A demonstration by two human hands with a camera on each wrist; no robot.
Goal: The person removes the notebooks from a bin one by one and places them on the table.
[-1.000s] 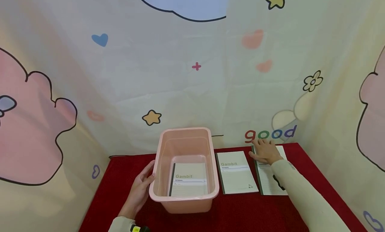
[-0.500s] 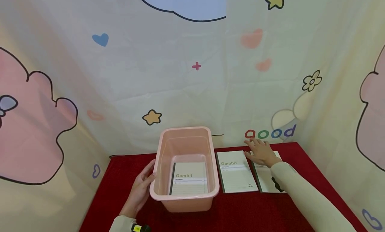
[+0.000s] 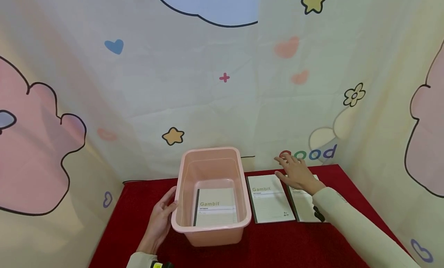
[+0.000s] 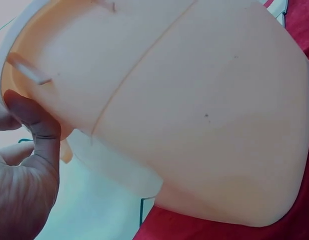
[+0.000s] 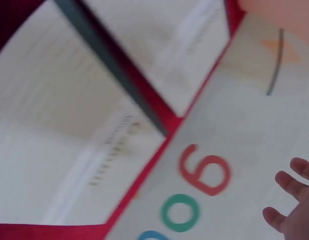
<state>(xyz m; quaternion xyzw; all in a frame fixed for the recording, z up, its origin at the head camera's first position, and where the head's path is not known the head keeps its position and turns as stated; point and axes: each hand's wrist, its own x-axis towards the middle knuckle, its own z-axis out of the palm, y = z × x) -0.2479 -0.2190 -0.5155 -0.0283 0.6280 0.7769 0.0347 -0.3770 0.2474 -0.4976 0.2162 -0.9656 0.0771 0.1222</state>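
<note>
My left hand [image 3: 157,221] holds the left rim of a pink plastic tub [image 3: 215,238]; in the left wrist view its thumb presses under the lip beside the wall. Inside the tub lies a pale notebook [image 3: 218,200] marked "Gambit". To the right, two similar notebooks lie side by side on the cloth: a middle one [image 3: 272,202] and a right one [image 3: 305,208], partly covered by the sleeve. Above the gap between their far ends hovers my right hand [image 3: 296,176], fingers spread, holding nothing. In the right wrist view its fingers [image 5: 289,185] show at the right edge.
Dark red cloth [image 3: 267,245] covers the table. A pale printed curtain [image 3: 201,86] hangs behind and at both sides, close to the table's far edge. The word "good" [image 3: 314,154] is printed on it behind the notebooks.
My right hand has moved left from over the right notebook toward the middle one, fingers still spread. The left hand keeps its hold on the tub. The head view has shifted slightly.
</note>
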